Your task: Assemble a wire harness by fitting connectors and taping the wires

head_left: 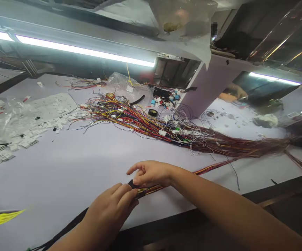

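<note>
My left hand (pixel 114 204) is closed around a bundle of thin wires near the table's front edge. Red, yellow and dark wires (pixel 153 189) run out of it to the right, with a black wrapped part beside the fingers. A black sleeved length of cable (pixel 74 223) comes out below the wrist toward the lower left. My right hand (pixel 151 173) is bent above the bundle, its thumb against a small black piece that looks like tape (pixel 132 183). Its index finger stretches out to the left; the other fingers curl, and part of their grip is hidden.
A large heap of coloured wires (pixel 140 122) with white connectors crosses the table. Behind it are a black tape roll (pixel 153 112) and blue and white connectors (pixel 166 100). White connectors (pixel 28 141) and clear plastic lie left. A yellow tag (pixel 3 218) is lower left. Another person's hand (pixel 234 93) shows beyond the post.
</note>
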`<state>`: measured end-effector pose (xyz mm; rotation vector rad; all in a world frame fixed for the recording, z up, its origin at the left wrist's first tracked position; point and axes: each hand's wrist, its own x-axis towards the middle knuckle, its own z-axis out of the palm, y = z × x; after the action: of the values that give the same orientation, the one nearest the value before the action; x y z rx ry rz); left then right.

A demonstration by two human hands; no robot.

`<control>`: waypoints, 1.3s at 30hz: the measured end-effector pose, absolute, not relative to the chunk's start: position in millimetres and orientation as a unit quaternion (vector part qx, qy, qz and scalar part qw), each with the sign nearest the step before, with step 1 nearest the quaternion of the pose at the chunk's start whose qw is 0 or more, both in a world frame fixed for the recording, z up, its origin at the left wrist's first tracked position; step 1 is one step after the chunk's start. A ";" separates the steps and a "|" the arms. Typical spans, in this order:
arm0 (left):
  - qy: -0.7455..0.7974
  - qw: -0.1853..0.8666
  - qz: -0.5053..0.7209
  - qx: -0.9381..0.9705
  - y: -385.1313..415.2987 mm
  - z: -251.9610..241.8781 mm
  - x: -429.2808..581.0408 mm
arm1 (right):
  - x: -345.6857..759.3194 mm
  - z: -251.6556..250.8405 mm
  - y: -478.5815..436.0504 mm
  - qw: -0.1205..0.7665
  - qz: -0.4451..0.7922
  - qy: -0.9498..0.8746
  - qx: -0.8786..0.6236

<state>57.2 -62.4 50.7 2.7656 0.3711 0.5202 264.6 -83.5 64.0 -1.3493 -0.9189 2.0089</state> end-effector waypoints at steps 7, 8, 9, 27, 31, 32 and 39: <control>0.210 0.176 0.084 0.958 -68.9 46.7 60.3 | 261.8 60.8 -92.8 0.365 0.717 -0.238 -0.545; 0.214 0.184 0.074 0.957 -68.9 49.8 61.0 | 261.9 61.5 -93.8 0.371 0.713 -0.233 -0.548; 0.221 0.195 0.064 0.953 -68.5 53.4 61.9 | 261.9 62.1 -94.6 0.380 0.707 -0.233 -0.549; 0.218 0.407 -0.113 0.880 -20.0 54.0 72.1 | 225.6 43.6 -182.4 0.418 0.240 -0.635 -0.604; 0.230 0.456 -0.126 0.851 -12.7 62.7 77.0 | 236.1 24.5 -194.3 0.297 0.224 -0.755 -0.540; 0.237 0.449 -0.129 0.852 -14.2 63.9 78.0 | 241.0 27.0 -193.0 0.280 0.215 -0.770 -0.531; 0.278 0.245 -0.093 0.924 -40.4 67.7 77.0 | 275.3 84.2 -136.6 0.272 0.270 -0.620 -0.685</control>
<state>77.0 -40.4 67.7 2.5225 0.7587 -0.2549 275.3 -136.6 84.2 -1.8428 -1.6682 0.7273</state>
